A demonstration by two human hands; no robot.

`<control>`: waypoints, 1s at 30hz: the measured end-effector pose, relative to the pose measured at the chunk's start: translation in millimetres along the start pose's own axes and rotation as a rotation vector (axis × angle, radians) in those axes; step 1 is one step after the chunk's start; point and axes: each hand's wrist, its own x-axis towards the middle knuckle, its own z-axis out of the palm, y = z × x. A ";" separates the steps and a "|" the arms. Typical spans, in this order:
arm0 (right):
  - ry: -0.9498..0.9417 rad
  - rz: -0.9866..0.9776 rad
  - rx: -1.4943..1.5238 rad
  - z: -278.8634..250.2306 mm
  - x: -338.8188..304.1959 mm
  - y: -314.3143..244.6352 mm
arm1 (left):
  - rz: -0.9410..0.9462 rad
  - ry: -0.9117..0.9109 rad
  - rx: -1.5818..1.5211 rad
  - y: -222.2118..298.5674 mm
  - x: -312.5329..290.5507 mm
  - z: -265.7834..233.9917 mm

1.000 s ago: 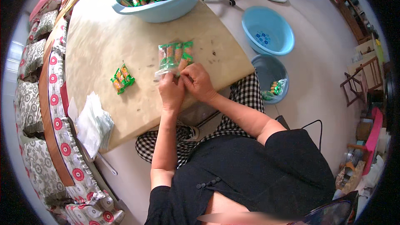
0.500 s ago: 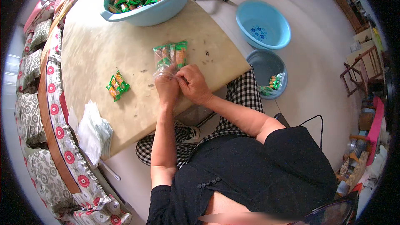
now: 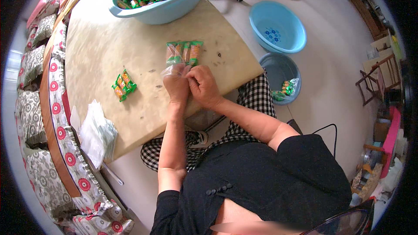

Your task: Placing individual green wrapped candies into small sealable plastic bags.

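Note:
A clear plastic bag lies on the table top with several small green-and-orange wrapped snack packets side by side in its far end. My left hand is closed on the bag's gathered near end. Against it, my right hand pinches the same end with fingers curled in. The fingertips of both hands partly hide each other and the plastic between them. To the left, a small group of similar packets rests on the table.
A large light-blue basin heaped with wrapped packets stands at the table's far side. Thin white plastic bags hang over the left edge. On the floor at right are a blue basin and a greyer basin holding bagged packets.
The bagged packets are spread more evenly side by side and show more plainly. Both hands keep their grip on the bag's near end. The whole view has shifted slightly.

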 end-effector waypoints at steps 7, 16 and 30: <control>-0.180 -0.037 0.032 -0.9 1.3 -9.9 | 0.128 0.052 0.151 -24.5 -21.7 -20.1; -0.258 -0.063 0.107 20.3 -8.8 -22.1 | -0.166 0.054 0.082 -16.2 -33.6 -68.1; -0.389 -0.372 -0.100 24.7 24.3 -34.7 | -0.091 0.031 0.434 -40.7 -71.2 -107.0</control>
